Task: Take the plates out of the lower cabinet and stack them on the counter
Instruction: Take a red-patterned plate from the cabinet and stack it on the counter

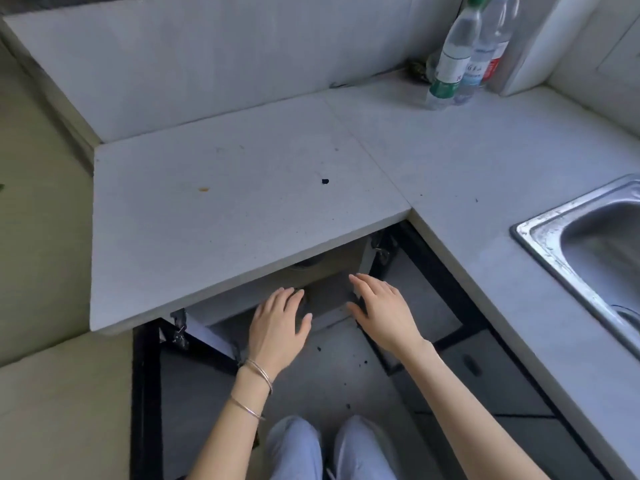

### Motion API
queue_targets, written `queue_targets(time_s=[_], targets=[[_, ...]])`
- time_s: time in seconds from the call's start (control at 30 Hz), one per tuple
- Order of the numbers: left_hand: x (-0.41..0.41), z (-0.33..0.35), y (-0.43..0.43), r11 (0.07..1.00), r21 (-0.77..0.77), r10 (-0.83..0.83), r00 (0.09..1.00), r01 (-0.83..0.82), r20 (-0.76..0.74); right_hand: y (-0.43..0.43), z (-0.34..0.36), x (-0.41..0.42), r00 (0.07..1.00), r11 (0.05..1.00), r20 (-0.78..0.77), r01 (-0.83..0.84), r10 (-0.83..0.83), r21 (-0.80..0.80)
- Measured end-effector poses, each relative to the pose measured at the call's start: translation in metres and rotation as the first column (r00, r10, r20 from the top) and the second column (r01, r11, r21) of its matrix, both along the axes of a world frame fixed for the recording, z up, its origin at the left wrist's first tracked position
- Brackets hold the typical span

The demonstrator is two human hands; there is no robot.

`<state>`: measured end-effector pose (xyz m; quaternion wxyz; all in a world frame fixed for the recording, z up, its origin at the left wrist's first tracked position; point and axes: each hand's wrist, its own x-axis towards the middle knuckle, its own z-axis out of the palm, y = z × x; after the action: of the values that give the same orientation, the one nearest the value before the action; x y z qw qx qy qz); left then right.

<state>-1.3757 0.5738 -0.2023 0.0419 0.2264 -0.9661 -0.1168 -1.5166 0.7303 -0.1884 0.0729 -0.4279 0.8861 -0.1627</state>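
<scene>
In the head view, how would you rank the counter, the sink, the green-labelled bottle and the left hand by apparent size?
1. counter
2. sink, partly cut off
3. green-labelled bottle and left hand: look alike; the hand is nearer, so unranked

An L-shaped counter [242, 202] fills the view. At its back right corner stand bottles [464, 53], close together. A sink [588, 244] is set into the right run. Below the counter's front edge the cabinet [329, 268] stands open, both hands [277, 323] in front of it.
</scene>
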Motion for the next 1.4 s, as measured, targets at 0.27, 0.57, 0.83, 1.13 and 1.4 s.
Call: queue_targets(time_s=[0.27, 0.57, 0.83, 1.13, 1.4], targets=[[-0.048, -0.147, -0.049, 0.992, -0.095, 0.072, 0.992, -0.082, -0.103, -0.054, -0.163, -0.059, 0.999, 0.993, -0.033, 0.011, -0.014, -0.116], [-0.093, -0.278, -0.108, 0.967, -0.239, 0.058, 0.988, -0.092, -0.146, -0.109, -0.302, -0.104, 0.997, 0.971, -0.079, -0.036, 0.018, -0.236], [-0.120, -0.319, -0.143, 0.942, -0.322, 0.000, 0.960, -0.094, -0.278, -0.128, -0.341, -0.135, 0.984, 0.912, -0.177, -0.091, 0.021, -0.399], [-0.152, -0.335, -0.165, 0.901, -0.432, -0.153, 0.916, -0.025, -0.372, -0.145, -0.344, -0.154, 0.981, 0.911, -0.186, -0.132, 0.062, -0.390], [-0.155, -0.338, -0.161, 0.887, -0.459, -0.175, 0.881, -0.053, -0.440, -0.138, -0.342, -0.147, 0.984, 0.874, -0.110, -0.176, 0.142, -0.453]])
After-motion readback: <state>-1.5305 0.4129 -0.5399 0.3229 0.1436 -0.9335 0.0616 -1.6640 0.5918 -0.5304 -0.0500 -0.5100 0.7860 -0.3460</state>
